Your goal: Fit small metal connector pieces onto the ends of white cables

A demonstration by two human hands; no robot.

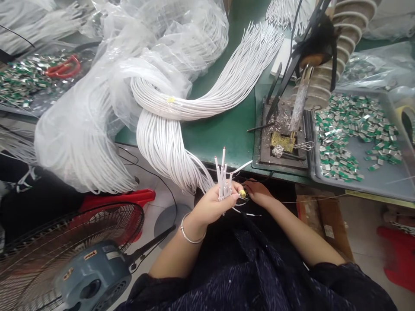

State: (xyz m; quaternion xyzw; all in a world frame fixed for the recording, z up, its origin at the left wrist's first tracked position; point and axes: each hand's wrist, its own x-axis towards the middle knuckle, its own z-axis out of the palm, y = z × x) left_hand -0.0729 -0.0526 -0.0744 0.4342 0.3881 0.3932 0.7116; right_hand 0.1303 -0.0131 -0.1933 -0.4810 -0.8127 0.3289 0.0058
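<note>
My left hand [218, 203] is closed around a small bunch of white cables [223, 177], their cut ends pointing up. By its index fingertip is a small yellow piece [242, 194]; whether it is worn or held I cannot tell. My right hand [258, 193] is close beside it at the table's front edge, fingers drawn together on something too small to make out. Loose white cable ends [248, 214] stick out below the hands. Left of them, a thick bundle of white cables [162, 147] hangs over the edge of the green table [214, 136].
At right stand a soldering iron [300, 101] over a dirty tray and a grey bin [350, 149] of small green-and-metal connectors. A ribbed duct [348, 30] rises behind. Bagged cables [84, 129], red-handled scissors [65, 68] and a fan [94, 272] are at left.
</note>
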